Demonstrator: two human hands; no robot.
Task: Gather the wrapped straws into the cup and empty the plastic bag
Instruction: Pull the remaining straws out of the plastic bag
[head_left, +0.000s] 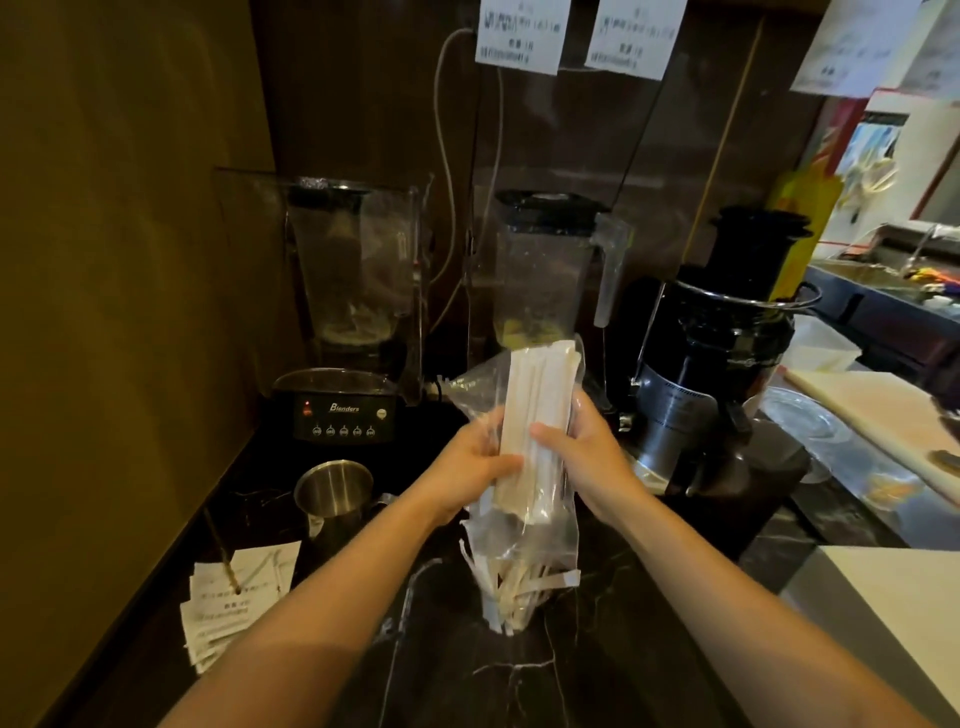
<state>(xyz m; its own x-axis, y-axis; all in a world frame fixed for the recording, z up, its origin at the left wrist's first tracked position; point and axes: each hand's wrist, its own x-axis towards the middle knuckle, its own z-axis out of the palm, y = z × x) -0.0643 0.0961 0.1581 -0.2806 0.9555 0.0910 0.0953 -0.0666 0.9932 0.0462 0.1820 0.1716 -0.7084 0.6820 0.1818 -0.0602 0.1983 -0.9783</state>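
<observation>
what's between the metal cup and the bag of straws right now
In the head view, the left hand and its wrist lie between the metal cup and the plastic bag of wrapped straws; below them, only dark counter.

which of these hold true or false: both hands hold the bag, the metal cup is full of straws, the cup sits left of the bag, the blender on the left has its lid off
1. Both hands hold the clear plastic bag of paper-wrapped straws. True: left hand and right hand each have a grip on it.
2. The shiny steel cup is full of straws. False: no straws show inside it.
3. The cup sits left of the bag. True.
4. The left clear-jug blender has its lid off. False: a dark lid sits on top.
</observation>
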